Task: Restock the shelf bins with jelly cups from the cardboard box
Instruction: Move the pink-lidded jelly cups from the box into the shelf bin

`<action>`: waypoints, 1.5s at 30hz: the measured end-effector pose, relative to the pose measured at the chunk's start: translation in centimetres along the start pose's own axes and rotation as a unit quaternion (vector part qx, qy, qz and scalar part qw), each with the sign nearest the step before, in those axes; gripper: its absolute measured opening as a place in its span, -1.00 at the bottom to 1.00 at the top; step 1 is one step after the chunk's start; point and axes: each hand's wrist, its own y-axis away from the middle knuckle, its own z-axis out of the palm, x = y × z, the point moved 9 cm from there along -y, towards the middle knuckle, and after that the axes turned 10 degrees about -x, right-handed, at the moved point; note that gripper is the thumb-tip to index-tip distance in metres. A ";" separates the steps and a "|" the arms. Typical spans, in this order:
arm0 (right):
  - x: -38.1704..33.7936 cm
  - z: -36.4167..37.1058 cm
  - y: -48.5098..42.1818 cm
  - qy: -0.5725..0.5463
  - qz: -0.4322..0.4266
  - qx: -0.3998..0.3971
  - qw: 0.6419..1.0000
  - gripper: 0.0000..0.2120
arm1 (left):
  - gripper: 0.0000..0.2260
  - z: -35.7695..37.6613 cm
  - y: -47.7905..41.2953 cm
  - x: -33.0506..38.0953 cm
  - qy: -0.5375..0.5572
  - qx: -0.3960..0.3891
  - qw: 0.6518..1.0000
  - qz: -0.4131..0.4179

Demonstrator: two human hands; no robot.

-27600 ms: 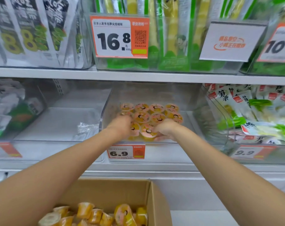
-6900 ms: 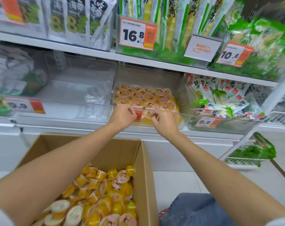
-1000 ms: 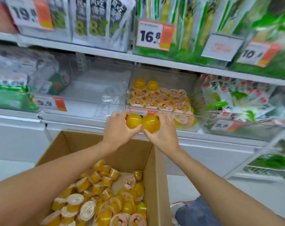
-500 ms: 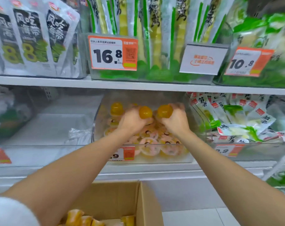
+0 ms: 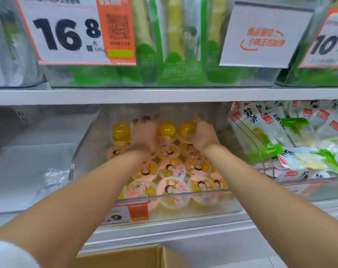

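1. Jelly cups (image 5: 172, 169) look light, slick and thin-walled, so they are best pinched round the sides. They fill the clear bin (image 5: 85, 147) on the middle shelf.
2. Right hand (image 5: 203, 132) curls round an upturned yellow jelly cup (image 5: 187, 128) at the back row.
3. Left hand (image 5: 144, 132) reaches in beside it, fingers stretched out, with nothing visibly held.

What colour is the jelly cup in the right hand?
The jelly cup is translucent yellow-orange; head view.

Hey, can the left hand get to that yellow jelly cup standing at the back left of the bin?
Probably yes. The left hand is inside the clear bin, just right of that yellow cup, with nothing between them. Whether its fingers are free is unclear.
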 end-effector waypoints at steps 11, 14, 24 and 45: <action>-2.0 0.0 3.0 0.085 0.002 -0.040 0.996 -0.56 | -0.35 -1.4 3.7 0.4 0.013 -0.062 0.998 -0.024; -4.2 -0.4 6.4 0.090 -0.035 -0.021 0.995 -0.63 | -0.58 -3.4 7.3 0.4 0.085 -0.067 0.993 -0.048; -11.4 1.1 21.2 0.037 -0.179 0.044 0.982 -0.96 | -0.90 -10.3 21.2 -0.2 0.150 0.030 0.988 -0.031; 3.9 39.6 37.0 0.193 0.059 -0.604 0.771 -0.67 | -0.53 25.8 49.6 -13.6 0.217 -0.587 0.753 -0.205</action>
